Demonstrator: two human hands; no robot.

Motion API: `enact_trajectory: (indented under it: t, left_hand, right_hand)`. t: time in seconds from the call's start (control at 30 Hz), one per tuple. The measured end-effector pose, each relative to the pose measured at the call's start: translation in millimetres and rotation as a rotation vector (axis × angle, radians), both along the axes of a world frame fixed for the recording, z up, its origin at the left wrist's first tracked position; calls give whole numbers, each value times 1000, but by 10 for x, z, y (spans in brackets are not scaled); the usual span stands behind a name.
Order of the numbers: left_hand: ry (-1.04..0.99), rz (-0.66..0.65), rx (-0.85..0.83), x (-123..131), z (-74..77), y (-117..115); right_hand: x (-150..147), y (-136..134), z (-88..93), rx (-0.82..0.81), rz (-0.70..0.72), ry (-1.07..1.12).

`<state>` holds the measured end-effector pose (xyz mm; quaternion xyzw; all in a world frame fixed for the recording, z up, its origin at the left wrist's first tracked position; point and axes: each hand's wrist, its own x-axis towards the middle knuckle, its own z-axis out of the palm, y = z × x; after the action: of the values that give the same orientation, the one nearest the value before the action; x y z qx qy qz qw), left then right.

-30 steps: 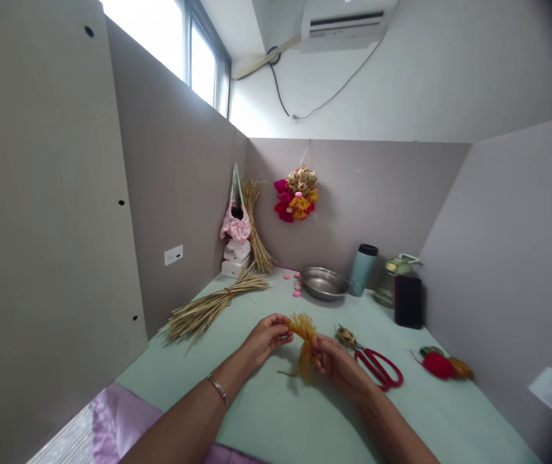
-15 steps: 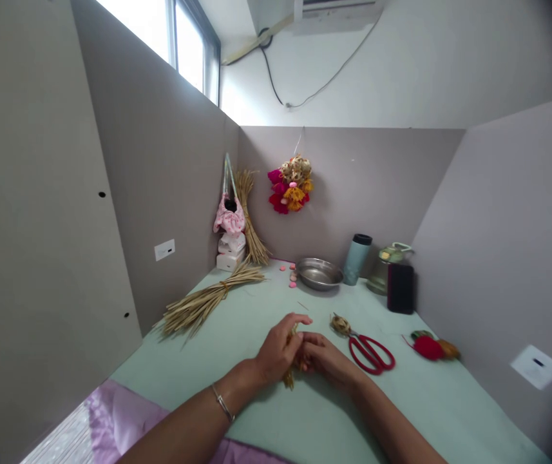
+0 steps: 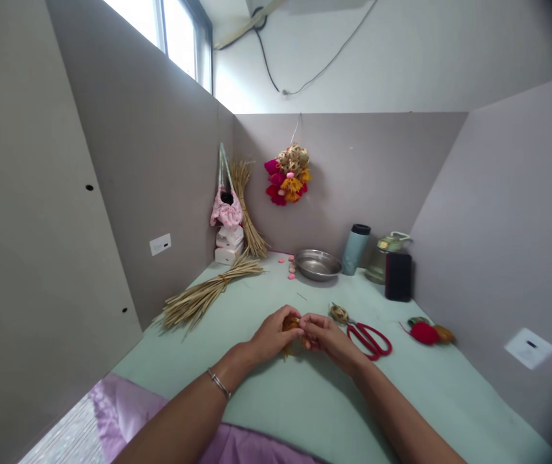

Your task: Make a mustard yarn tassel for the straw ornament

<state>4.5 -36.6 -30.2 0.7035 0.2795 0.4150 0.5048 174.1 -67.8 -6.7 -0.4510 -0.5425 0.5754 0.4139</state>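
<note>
Over the middle of the pale green table, my left hand (image 3: 274, 333) is closed around a small golden-yellow tassel-like piece (image 3: 289, 327), part of which hangs below the fingers. My right hand (image 3: 323, 334) meets it from the right, thumb and fingers pinched at the piece's right side; what exactly they pinch is too small to make out. Red-handled scissors (image 3: 369, 341) lie just right of my right hand, and a small woven straw ball (image 3: 339, 314) sits by their blades.
Straw bundle (image 3: 208, 293) on the left; metal bowl (image 3: 318, 265), pink pieces (image 3: 292, 268), blue tumbler (image 3: 355, 250), green jug (image 3: 380, 259) and dark phone (image 3: 398, 277) at the back. Red yarn bundle (image 3: 424, 333) on the right. Colourful tassel cluster (image 3: 291, 175) hangs on the wall.
My left hand's fingers have curled in from a more extended pose, and both hands' fingertips have come together. The view has tilted slightly downward.
</note>
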Motion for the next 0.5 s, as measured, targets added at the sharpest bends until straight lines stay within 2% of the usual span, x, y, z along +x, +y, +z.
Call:
enact_trajectory:
  t: [0.33, 0.5]
  left_hand:
    - [-36, -61, -192, -10, 38, 33]
    - [-51, -22, -238, -1, 47, 22]
  right_hand:
    - [3, 30, 16, 91, -85, -107]
    - [-16, 14, 33, 110, -94, -108]
